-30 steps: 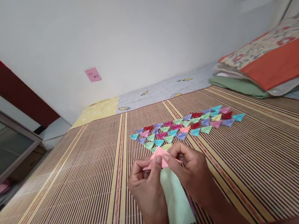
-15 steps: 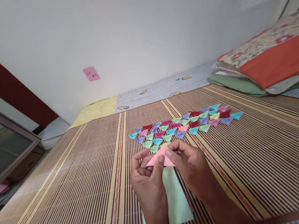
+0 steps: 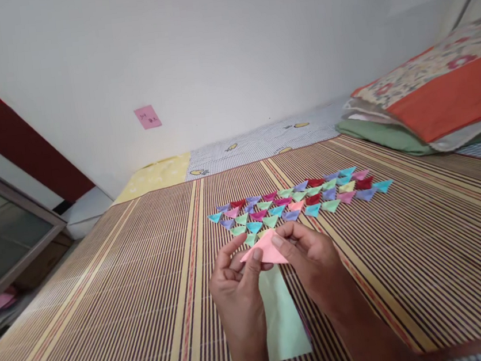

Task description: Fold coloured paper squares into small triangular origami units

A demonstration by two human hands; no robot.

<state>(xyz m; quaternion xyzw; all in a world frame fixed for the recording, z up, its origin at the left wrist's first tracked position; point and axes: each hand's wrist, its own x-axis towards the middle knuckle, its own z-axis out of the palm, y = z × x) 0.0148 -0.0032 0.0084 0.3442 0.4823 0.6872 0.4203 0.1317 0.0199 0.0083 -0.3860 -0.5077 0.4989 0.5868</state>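
Paper, pink and folded into a triangle, is held up off the mat between two hands, with its long axis running crosswise from one hand to the other and its peak pointing away from the person. The left hand has its grip closed on the left part, thumb across the near face, the left corner reaching over the curled fingers. The right hand has its grip closed on the right part, thumb pressed high near the peak, the lower right corner showing beneath it. Neither hand is nearer, since both touch the paper; it lies straight ahead of both palms, and the right thumb sits closer to the peak than the left. How the fingers meet the back of the paper is hidden. Below the hands, a pale green sheet lies on the striped mat, its length pointing away from the person and its far end partly covered by the hands. Just beyond the pink paper, small folded triangles in many colours stand in slanting rows. Farther out are a pineapple-print cloth, a yellow cloth, a stack of bedding at the right and the white wall.
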